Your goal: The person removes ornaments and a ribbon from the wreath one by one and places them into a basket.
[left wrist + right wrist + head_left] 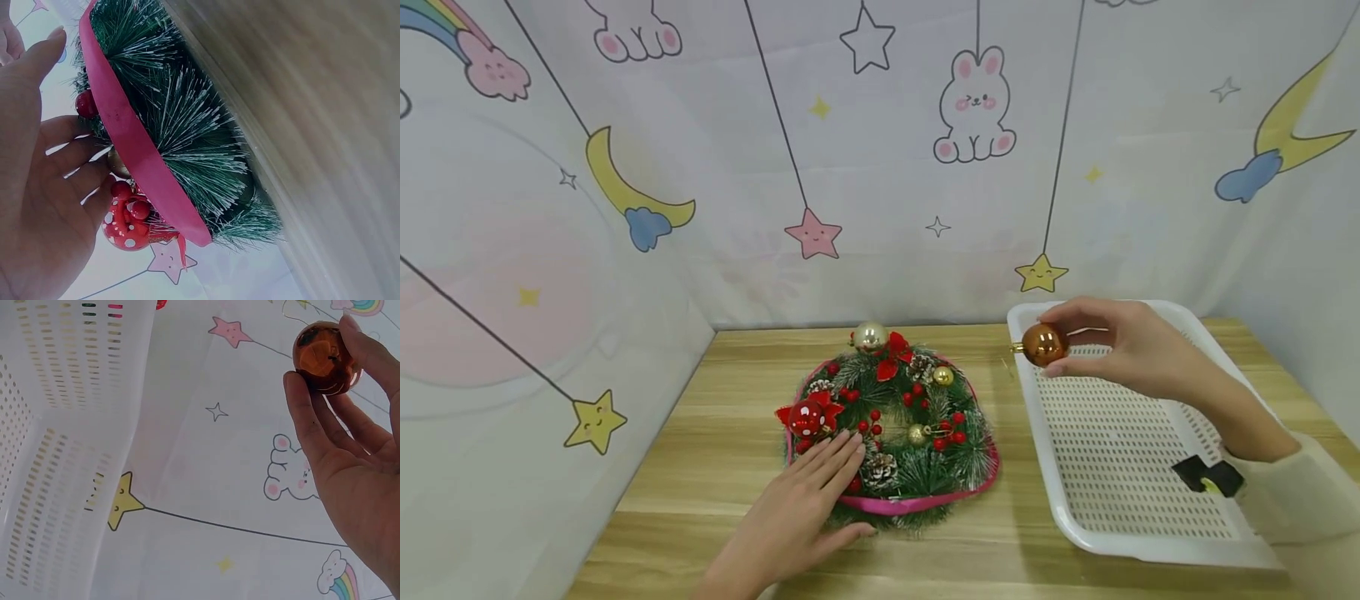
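One glossy copper-orange ball ornament [1047, 344], pinched firmly by the right hand [1126, 346], near the left rim of a white perforated plastic basket [1051, 467]. One green needled wreath [921, 473], pink-ribboned, on the wood-grained bench [700, 467]; left hand [801, 512] resting straight-fingered on it.

Is a light brown bench [722, 433], wood-grained in paler and darker streaks from side to side. Carries a green wreath [916, 475] near the middle, lying flat, trimmed with pink ribbon [898, 505]. Bears, apart from it on the right, a white perforated basket [1043, 437], open side up.
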A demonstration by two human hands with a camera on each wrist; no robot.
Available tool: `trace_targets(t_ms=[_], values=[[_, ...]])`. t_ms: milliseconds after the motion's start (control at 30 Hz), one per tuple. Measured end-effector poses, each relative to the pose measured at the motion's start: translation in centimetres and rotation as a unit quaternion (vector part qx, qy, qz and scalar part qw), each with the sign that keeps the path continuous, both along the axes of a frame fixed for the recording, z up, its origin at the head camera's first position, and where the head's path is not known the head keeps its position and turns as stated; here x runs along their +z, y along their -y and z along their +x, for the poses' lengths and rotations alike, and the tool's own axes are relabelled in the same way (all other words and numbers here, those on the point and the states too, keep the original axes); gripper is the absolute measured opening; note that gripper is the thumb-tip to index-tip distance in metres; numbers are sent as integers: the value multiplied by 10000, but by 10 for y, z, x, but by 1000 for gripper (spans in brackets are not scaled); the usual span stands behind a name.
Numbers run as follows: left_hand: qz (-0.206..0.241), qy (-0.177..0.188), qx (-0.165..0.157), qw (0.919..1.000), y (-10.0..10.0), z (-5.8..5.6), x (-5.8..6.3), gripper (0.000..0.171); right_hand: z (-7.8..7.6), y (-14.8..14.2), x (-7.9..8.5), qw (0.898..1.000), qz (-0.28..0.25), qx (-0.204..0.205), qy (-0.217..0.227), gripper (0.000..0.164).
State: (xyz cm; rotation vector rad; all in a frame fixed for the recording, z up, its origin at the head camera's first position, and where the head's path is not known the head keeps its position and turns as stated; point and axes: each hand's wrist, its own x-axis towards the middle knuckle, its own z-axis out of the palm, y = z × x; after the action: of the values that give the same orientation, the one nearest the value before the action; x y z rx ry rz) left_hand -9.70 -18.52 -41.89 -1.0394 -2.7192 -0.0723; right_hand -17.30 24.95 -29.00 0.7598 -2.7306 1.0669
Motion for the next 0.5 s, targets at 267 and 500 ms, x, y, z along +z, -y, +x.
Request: trace_targets(t_ms=[267,500], values=[[-1,30,18,10000,-1,0,1,88,-11,-13,-4,9994,182,-248,159,56],[6,29,28,10000,-1,1,1,87,-19,-22,-9,9986,93,-358,372,55]])
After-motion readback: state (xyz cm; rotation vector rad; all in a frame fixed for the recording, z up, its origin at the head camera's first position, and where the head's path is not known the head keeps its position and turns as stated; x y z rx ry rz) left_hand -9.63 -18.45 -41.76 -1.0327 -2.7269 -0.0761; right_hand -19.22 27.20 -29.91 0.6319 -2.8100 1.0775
